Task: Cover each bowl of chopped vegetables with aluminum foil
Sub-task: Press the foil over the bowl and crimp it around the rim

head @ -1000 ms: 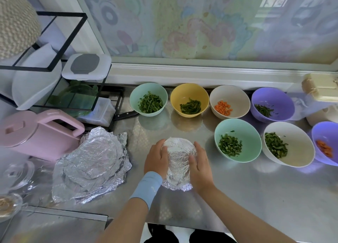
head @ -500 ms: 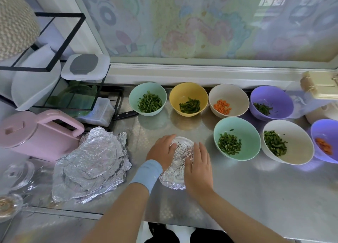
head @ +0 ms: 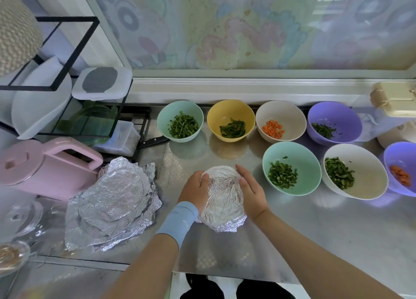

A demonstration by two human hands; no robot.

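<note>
your left hand (head: 194, 191) and right hand (head: 252, 191) cup opposite sides of the foil-covered bowl (head: 222, 197) at the middle of the steel counter (head: 315, 231), fingers curled against its rim. a ruffled flap sticks out at the near edge. the stack of foil sheets (head: 112, 205) lies left of your left hand. the mint green bowl (head: 299, 154), uncovered, sits just right of your right hand.
</note>
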